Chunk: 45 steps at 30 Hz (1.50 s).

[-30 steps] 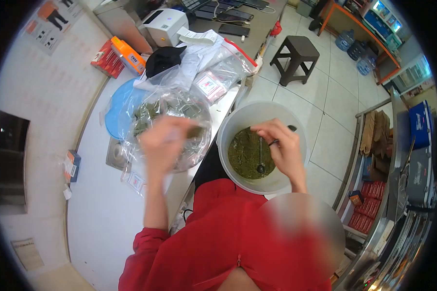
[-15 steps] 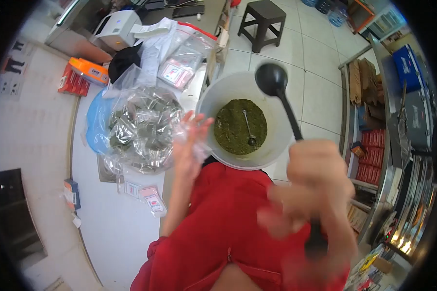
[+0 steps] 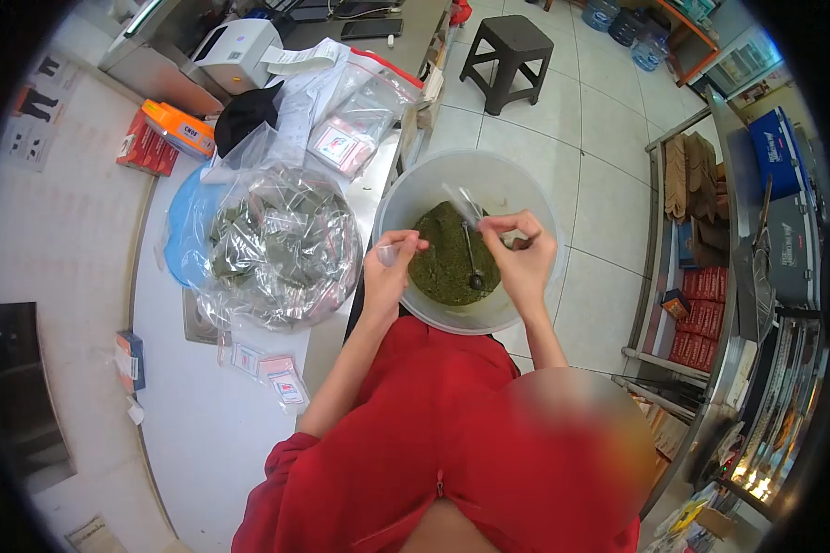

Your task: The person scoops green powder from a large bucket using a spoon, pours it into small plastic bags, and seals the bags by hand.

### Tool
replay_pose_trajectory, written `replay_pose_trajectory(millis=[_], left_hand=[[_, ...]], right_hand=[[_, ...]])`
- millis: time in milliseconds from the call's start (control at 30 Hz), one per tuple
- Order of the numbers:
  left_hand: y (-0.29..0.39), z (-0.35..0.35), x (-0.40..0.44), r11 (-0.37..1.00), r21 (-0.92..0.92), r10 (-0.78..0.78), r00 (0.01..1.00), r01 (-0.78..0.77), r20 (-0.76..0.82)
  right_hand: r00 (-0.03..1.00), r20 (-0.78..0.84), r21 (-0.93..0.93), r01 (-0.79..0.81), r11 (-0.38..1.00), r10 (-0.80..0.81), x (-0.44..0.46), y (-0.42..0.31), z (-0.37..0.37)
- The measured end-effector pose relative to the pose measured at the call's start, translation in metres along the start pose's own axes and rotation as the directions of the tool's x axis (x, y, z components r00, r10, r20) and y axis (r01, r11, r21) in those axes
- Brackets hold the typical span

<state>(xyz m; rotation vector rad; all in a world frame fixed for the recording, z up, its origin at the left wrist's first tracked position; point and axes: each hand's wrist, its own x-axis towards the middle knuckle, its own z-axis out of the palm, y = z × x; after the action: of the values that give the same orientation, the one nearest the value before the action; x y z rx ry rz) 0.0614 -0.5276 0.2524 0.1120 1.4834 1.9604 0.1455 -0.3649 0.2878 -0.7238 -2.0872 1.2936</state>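
Over the near left side of a whitish plastic bucket [image 3: 392, 207], my left hand [image 3: 389, 276] is closed in a pinch, with a bit of clear plastic [image 3: 387, 252] at its fingers. My right hand [image 3: 527, 263] is over the bucket's right part, thumb and fingertips closed on a thin clear plastic piece [image 3: 461, 205], perhaps a small bag. Green ground powder [image 3: 440, 263] covers the bucket's bottom. A small spoon [image 3: 476, 279] with a dark bowl and thin handle lies on the powder, its upper end partly behind the plastic.
Left on the white counter [image 3: 194, 424] sits a large clear bag [image 3: 281, 244] of filled green packets, by a blue basin [image 3: 186, 221]. Small labelled packets [image 3: 286, 382] lie nearer. A dark stool [image 3: 507, 60] stands beyond the bucket; metal shelving [image 3: 650, 267] runs along the right.
The black ladle raised in my right hand has gone from view. That hand has moved forward over the bucket with clear plastic. My left hand has shifted right, its fingers now pinched.
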Motion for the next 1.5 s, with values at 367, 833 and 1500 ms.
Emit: replay_pose_trajectory(millis=[367, 833, 1500], left_hand=[[0.011, 0.0, 0.003, 0.972, 0.207, 0.079, 0.987, -0.107, 0.142], [0.035, 0.025, -0.022, 0.78, 0.536, 0.344, 0.937, -0.322, 0.062], [0.026, 0.002, -0.01, 0.456, 0.843, 0.41, 0.908, -0.286, 0.087]], right_hand=[[0.92, 0.133, -0.157, 0.388, 0.908, -0.37, -0.001, -0.01, 0.004], [0.958, 0.286, 0.431, -0.16, 0.888, 0.034, -0.009, -0.004, 0.021], [0.899, -0.087, 0.074, 0.436, 0.897, -0.43, -0.005, -0.011, 0.037]])
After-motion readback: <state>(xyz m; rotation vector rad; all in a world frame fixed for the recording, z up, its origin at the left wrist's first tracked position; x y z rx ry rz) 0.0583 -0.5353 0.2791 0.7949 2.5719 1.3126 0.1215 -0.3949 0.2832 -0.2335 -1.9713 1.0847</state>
